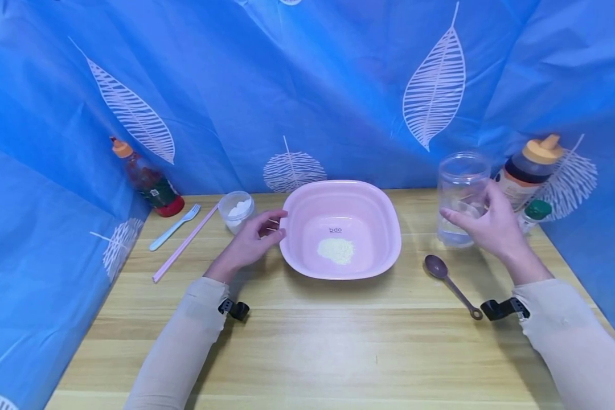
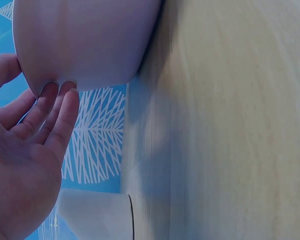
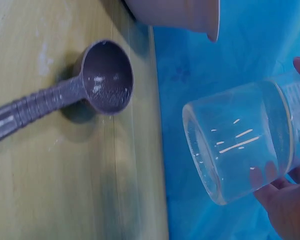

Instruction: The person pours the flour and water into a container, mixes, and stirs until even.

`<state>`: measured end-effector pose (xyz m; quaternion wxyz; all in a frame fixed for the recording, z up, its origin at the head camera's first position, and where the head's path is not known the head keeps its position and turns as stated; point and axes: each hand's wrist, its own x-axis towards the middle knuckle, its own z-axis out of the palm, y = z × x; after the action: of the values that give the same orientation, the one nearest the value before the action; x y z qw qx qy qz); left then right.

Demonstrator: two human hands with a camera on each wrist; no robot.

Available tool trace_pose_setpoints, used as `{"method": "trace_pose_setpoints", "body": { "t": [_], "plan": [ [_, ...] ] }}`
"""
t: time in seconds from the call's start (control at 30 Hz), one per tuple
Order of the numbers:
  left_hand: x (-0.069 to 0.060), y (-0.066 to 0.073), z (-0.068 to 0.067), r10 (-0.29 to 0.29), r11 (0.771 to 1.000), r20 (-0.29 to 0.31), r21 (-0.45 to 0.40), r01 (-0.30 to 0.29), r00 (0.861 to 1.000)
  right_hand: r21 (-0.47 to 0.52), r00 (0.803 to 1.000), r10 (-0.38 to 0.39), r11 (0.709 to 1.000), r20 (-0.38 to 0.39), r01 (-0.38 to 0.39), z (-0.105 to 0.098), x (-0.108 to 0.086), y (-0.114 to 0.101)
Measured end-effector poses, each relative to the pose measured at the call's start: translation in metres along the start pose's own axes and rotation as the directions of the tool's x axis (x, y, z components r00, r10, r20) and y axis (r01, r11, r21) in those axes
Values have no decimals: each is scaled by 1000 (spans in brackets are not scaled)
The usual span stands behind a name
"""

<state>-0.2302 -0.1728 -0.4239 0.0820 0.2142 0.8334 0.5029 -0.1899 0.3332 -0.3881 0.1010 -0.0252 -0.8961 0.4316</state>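
A pink basin [image 1: 394,228] stands mid-table with pale powder [image 1: 336,250] in its bottom. My left hand [image 1: 251,239] touches the basin's left side; in the left wrist view the fingertips of the hand [image 2: 35,145] rest at the wall of the basin [image 2: 90,40]. My right hand [image 1: 497,225] grips a clear jar [image 1: 456,199] holding some clear liquid. In the right wrist view the jar [image 3: 235,140] is off the table, with the fingers of the right hand [image 3: 292,200] round it.
A brown spoon [image 1: 453,290] lies below the jar. A tub of white stuff [image 1: 236,210], a pink straw-like stick [image 1: 184,245], a blue fork [image 1: 174,229] and a red sauce bottle [image 1: 154,185] are at left. A brown bottle [image 1: 525,171] and green-capped container [image 1: 535,213] stand right.
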Motion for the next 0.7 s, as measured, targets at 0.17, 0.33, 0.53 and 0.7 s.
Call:
{"method": "trace_pose_setpoints", "body": {
  "t": [0.17, 0.33, 0.53, 0.7],
  "plan": [
    [0, 1, 1, -6, 1000, 0, -9, 6, 1000, -8, 995, -75, 997, 70, 76, 5, -2, -8],
    [1, 1, 1, -3, 1000, 4, -15, 3, 1000, -58, 984, -139, 988, 110, 146, 9, -3, -16],
    [2, 1, 1, -10, 1000, 4, -15, 10, 1000, -107, 964, -183, 973, 192, 206, 10, -5, -24],
    [2, 0, 1, -17, 1000, 2, -17, 17, 1000, -159, 936, -260, 940, 237, 301, 12, -5, -28]
  ]
}}
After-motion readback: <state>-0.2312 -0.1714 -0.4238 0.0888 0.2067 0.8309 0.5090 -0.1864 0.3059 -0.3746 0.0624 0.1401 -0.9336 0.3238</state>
